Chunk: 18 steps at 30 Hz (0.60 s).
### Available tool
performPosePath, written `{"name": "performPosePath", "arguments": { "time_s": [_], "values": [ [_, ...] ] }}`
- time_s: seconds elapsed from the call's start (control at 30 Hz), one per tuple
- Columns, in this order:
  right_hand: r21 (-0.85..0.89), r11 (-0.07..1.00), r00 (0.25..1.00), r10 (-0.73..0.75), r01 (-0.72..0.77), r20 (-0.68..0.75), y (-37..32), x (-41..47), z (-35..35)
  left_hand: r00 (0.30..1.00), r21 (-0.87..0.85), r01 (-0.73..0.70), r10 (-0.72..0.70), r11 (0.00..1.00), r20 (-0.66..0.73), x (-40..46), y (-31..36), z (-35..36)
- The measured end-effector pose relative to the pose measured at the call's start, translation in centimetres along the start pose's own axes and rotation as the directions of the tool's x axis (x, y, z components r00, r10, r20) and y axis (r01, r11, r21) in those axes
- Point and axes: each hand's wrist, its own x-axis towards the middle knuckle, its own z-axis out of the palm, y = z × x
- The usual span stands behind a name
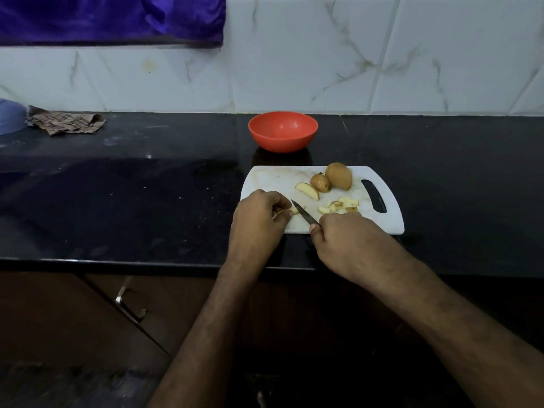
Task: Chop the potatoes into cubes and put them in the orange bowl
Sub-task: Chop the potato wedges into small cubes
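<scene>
On the white cutting board (pixel 273 178) my left hand (pixel 259 216) pinches a small potato piece (pixel 294 211) against the board. My right hand (pixel 344 237) grips a knife (pixel 304 214), its blade resting across that piece. A potato wedge (pixel 307 191) lies in the middle of the board. Behind it sit a small whole potato (pixel 320 183) and a larger one (pixel 339 175). A heap of cut cubes (pixel 341 205) lies right of the blade. The orange bowl (pixel 283 131) stands behind the board and looks empty.
The black counter (pixel 132 201) has its front edge just below the board. A crumpled checked cloth (pixel 66 123) and a blue object (pixel 10 116) lie at the far left, against the tiled wall. Cabinet doors with a metal handle (pixel 129 304) are below.
</scene>
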Motion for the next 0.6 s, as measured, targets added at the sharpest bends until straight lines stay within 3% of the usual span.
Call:
{"name": "performPosePath", "arguments": {
  "time_s": [0.17,0.6],
  "values": [
    [-0.036,0.999,0.997,0.005,-0.002,0.072,-0.59,0.18,-0.64,0.991,-0.173,0.132,-0.127,0.976,0.042,-0.01,-0.24,-0.58],
    [-0.075,0.997,0.993,0.023,-0.014,0.118,-0.98,0.04,-0.45,0.997,-0.121,0.08,-0.077,0.989,0.025,-0.29,-0.02,-0.26]
  ]
}}
